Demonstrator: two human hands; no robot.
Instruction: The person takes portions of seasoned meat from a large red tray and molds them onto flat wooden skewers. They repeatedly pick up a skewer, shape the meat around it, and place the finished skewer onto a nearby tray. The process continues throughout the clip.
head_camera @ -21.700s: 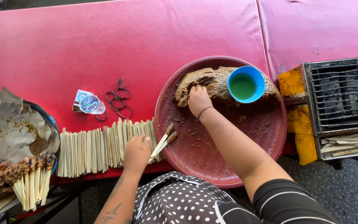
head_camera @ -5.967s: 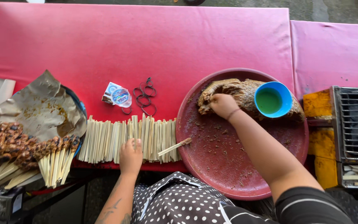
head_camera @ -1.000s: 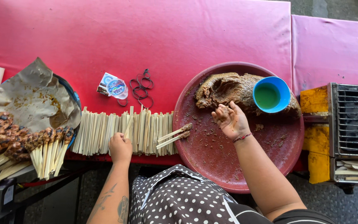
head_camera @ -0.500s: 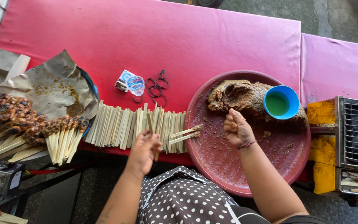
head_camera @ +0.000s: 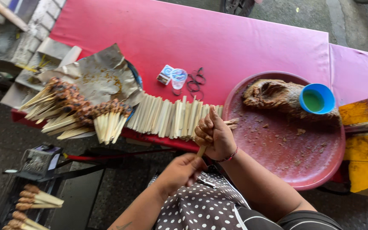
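My right hand [head_camera: 213,135] with its grip pressed around meat paste on a bamboo stick [head_camera: 201,151], my left hand [head_camera: 179,169] pinching that stick's lower end, both just off the table [head_camera: 218,38] edge, row of bare sticks [head_camera: 171,119] behind, round red tray [head_camera: 290,145] beside.

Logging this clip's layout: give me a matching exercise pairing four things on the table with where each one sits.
Things:
1. blue cup
2. bare sticks
3. rubber bands
4. finished skewers

Places:
A. piled on paper at the table's left end
B. on the red cloth beside a small packet
C. in a row along the table's near edge
D. on the round tray, against the meat mound

Pairs: 1-D, 2-C, 3-B, 4-A
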